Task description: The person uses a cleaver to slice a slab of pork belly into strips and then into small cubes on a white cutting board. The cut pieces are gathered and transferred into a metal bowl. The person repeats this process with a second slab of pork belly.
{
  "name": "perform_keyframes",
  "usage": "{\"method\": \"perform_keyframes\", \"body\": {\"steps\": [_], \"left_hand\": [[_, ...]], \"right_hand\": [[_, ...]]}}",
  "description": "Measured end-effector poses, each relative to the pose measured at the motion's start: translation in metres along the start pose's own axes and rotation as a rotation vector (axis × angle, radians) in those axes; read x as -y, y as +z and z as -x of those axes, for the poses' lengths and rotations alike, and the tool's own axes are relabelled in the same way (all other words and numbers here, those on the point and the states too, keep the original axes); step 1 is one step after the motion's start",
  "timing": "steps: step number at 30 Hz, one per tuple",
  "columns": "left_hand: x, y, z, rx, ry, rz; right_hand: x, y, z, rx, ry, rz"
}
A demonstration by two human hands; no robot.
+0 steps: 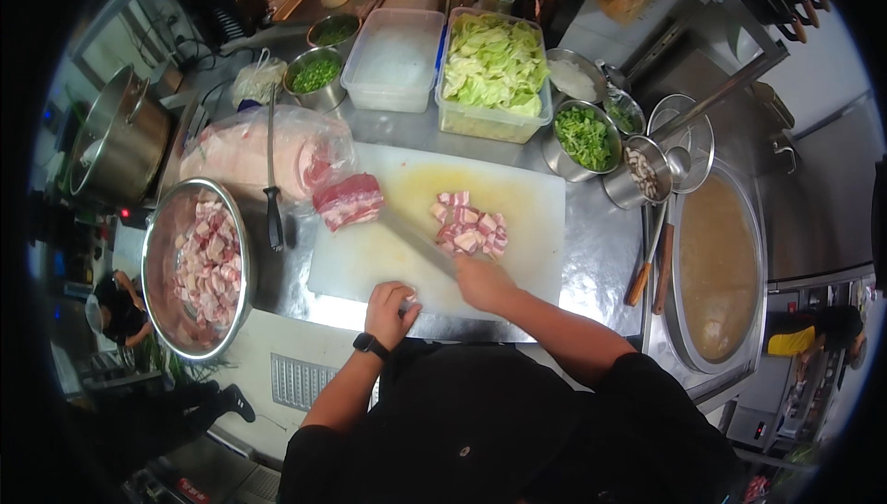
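My right hand (485, 283) grips the handle of a kitchen knife (419, 239), its blade lying over the white cutting board (533, 227) and pointing to the upper left. Beside the blade's far end is a slab of pork belly (348, 201) at the board's left edge. Diced pork belly (471, 232) lies in a heap just beyond my right hand. My left hand (390, 311), with a watch on the wrist, is curled at the board's near edge; a small pale bit shows at its fingertips, but whether it is held is unclear.
A steel bowl of diced pork (208, 268) and a sharpening steel (274, 216) stand left. Behind are a large wrapped pork piece (242, 154), a tub of cut cabbage (493, 67) and an uncovered plastic tub (393, 60). Rightward sit steel pots and an oval vat of brown liquid (717, 268). Other people are at both sides.
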State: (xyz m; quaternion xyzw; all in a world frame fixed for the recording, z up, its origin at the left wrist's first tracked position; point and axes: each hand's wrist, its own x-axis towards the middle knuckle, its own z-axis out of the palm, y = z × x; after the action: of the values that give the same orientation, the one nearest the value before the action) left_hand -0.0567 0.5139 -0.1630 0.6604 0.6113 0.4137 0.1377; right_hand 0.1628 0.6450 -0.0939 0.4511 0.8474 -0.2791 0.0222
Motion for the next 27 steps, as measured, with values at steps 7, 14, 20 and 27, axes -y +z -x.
{"method": "perform_keyframes", "body": {"steps": [7, 14, 20, 27], "left_hand": [[0.009, 0.049, -0.054, -0.078, -0.407, 0.18], [-0.001, 0.107, -0.168, 0.091, -0.147, -0.007], [-0.034, 0.097, -0.159, 0.459, 0.062, -0.123], [-0.035, 0.079, -0.079, -0.102, 0.0, -0.013]], "right_hand": [[-0.091, -0.048, 0.056, -0.185, 0.396, -1.163], [-0.161, -0.021, 0.134, -0.149, 0.579, -1.021], [-0.124, 0.015, 0.092, 0.021, 0.434, -1.007], [-0.049, 0.028, 0.052, 0.207, 0.287, -0.908]]}}
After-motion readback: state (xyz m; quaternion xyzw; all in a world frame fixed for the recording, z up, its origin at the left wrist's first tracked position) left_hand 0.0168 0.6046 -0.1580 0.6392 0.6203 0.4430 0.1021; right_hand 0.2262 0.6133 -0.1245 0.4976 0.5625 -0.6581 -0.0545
